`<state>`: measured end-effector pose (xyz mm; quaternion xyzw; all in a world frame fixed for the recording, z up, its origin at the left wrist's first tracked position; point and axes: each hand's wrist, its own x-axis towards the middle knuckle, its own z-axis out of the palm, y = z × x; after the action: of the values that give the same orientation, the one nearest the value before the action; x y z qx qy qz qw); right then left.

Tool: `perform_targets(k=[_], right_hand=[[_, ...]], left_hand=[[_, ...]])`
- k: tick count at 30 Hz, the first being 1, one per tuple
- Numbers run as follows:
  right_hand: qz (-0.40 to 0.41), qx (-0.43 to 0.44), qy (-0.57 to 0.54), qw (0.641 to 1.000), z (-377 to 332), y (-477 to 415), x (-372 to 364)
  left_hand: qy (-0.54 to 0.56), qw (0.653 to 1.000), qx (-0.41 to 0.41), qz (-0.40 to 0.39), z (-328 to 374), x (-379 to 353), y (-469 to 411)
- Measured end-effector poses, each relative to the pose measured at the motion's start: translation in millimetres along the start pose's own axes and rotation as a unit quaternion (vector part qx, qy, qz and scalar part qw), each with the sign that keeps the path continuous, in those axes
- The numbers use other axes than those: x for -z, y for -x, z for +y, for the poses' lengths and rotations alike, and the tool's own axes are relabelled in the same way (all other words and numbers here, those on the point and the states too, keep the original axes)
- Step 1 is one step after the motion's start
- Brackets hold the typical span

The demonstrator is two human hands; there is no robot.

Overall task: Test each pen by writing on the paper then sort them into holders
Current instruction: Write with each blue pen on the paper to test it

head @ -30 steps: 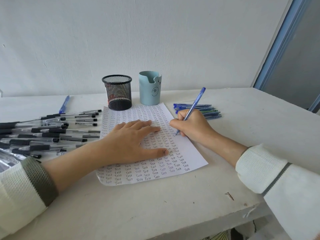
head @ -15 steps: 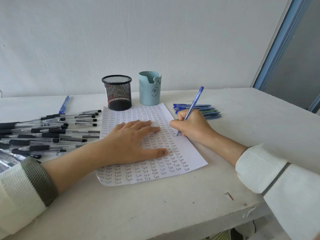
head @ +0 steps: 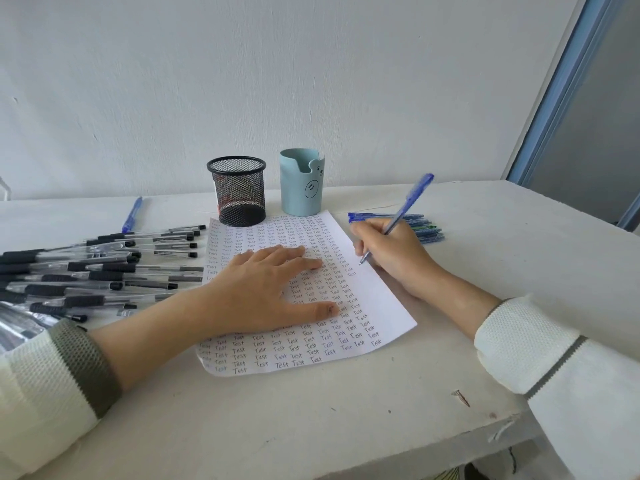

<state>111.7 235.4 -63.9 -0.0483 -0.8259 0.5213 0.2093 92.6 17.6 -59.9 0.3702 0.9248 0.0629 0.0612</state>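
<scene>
From the near edge of the table [head: 311,427] I read the paper [head: 379,294] lying slightly skewed, rows of "Test" covering it except for a bare strip down its right side. The left grip [head: 263,289] lies flat on the middle of the sheet, fingers straight and spread, pressing it down and grasping nothing. Just to its right, the right grip [head: 391,251] is clenched round the blue pen [head: 412,199]. The tip is down on that bare strip, and the barrel's long axis leans up and away toward the table's far right corner. What the coming move turns on, as I judge it, is that both holders stand beyond the paper's far edge, ahead and left of the pen tip. The pale blue holder [head: 301,185] is the nearer to the right grip, and the black mesh holder [head: 237,192] stands at the sheet's far left corner. The right grip is therefore the one to carry, and I would swing the barrel upright before any drop. The way over the far half of the sheet looks open, with the left fingertips just beside it. A bundle of blue pens [head: 429,232] lies right behind the right grip. A heap of black pens [head: 104,271] crowds the left side, with a lone blue pen [head: 132,214] beyond it toward the far edge.
</scene>
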Motion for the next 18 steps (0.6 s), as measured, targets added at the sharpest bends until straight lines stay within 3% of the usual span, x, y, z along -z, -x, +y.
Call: perform_targets(k=[6, 10, 18], right_hand=[[0.009, -0.048, -0.067, 0.997, -14.4, -6.9, 3.7], [0.005, 0.048, -0.028, 0.998, -22.3, -8.5, 2.6], [-0.119, 0.181, 0.128, 0.968, -26.3, -24.0, -20.6]], left_hand=[[0.004, 1.000, -0.014, 0.021, -6.8, 3.7, -3.9], [0.050, 0.998, 0.001, 0.033, -24.1, 11.1, -6.0], [0.071, 0.997, 0.015, 0.036, -37.9, 17.5, 6.4]])
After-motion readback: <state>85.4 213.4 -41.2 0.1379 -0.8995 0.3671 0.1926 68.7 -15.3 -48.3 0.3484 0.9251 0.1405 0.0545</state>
